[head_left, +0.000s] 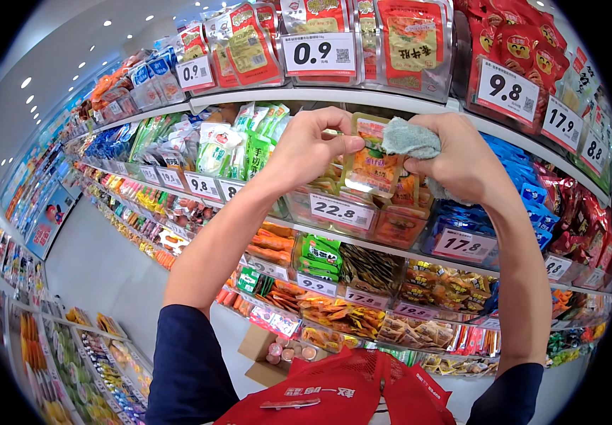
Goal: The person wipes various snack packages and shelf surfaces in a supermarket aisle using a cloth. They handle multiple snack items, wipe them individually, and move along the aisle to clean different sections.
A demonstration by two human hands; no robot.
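While the left grip (pixel 311 147) pinches an orange snack packet (pixel 371 168), the right grip (pixel 464 157), clamped on a grey-green cloth (pixel 408 138), could rub it loose.

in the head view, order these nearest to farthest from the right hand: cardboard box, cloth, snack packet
1. Cloth: gripped in the right hand itself.
2. Snack packet: just left of the cloth, held by the left hand.
3. Cardboard box: far below, toward the lower left.
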